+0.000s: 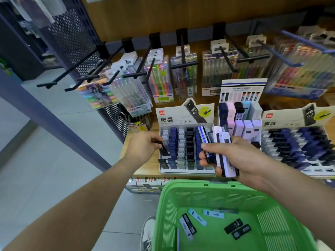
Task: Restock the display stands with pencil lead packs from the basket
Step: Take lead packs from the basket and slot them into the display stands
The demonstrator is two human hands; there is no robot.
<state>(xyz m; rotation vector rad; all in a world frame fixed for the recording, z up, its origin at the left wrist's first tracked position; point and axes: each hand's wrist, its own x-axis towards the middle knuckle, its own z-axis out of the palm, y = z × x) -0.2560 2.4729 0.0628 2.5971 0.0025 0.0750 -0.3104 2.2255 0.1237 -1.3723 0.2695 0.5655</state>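
Black pack [163,149] is pinched in the left hand [142,145], tip down over the 9 o'clock column of the stand [186,171], towards the front rows. Can't tell if it's seated.

Risk 1: it goes in tilted, then jams or knocks the blue column beside it out of line.

Right hand [243,156] grips a fanned bundle [223,154] of mixed packs over the stand's 3 o'clock edge. The fan looks wide for one grip.

Risk 2: one slides out and lands in the rows or goes off the counter [143,172].

Risk 3: mixed colours, so it's easy to fill the wrong column. Two other stands [282,122] at 3 o'clock take similar stock.

Basket [190,185] is at 6 o'clock, below the counter edge, with a few loose packs [235,227] left. It only catches a drop that falls towards the person.

Pen sets [161,78] on hooks at 12 o'clock are well apart from both hands.
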